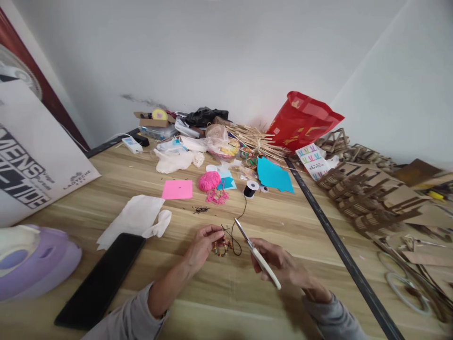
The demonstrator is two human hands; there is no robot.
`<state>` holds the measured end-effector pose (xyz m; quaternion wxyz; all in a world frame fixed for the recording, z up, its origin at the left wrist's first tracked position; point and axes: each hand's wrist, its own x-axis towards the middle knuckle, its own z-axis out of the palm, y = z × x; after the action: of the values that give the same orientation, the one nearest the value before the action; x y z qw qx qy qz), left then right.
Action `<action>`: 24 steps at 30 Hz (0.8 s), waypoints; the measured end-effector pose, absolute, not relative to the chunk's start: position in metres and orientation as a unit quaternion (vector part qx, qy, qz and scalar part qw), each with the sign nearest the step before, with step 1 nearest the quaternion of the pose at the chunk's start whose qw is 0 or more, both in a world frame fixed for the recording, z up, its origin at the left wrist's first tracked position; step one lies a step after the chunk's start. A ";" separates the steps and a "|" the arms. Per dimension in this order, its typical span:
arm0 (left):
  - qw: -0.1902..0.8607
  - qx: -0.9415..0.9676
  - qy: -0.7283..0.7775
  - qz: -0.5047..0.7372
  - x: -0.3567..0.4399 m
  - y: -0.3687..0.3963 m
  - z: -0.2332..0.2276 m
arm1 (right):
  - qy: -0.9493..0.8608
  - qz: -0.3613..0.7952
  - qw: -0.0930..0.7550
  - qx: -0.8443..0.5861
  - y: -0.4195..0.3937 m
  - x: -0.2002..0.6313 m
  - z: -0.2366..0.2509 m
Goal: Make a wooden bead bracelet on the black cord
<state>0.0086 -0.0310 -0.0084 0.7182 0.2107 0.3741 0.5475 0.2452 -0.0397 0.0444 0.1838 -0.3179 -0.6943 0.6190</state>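
Your left hand (203,243) pinches the beads (222,246) and cord (236,225). Your right hand (279,264) grips scissors (256,252), blades together, tip just right of the cord, pointing up-left.

This looks like a craft workroom. A long pale wooden surface (106,184) set against a bare white wall is strewn with making supplies: beyond the ball of pink yarn (209,180) lies a bundle of thin straw-coloured sticks (253,140); just right of the yarn sit a black spool of cord (251,189) and a blue paper sheet (273,175); far right are stacked laser-cut brown cardboard pieces (368,198).
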 end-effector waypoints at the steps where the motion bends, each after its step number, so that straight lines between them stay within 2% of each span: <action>1: 0.716 0.198 0.377 0.553 0.009 -0.030 -0.009 | -0.694 0.613 0.190 -0.324 -0.035 0.242 0.041; 4: 0.711 0.174 0.377 0.568 0.008 -0.028 -0.011 | -0.736 0.530 0.207 -0.366 -0.022 0.229 0.034; 8: 0.704 0.153 0.369 0.588 0.006 -0.027 -0.011 | -0.789 0.434 0.186 -0.394 -0.009 0.215 0.033; 24: 0.712 0.160 0.355 0.585 0.002 -0.024 -0.011 | -0.849 0.363 0.179 -0.339 0.009 0.196 0.029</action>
<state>0.0019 -0.0244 -0.0107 0.7115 0.1596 0.3547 0.5852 0.1958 0.0088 0.0292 0.1791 -0.3387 -0.8494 0.3628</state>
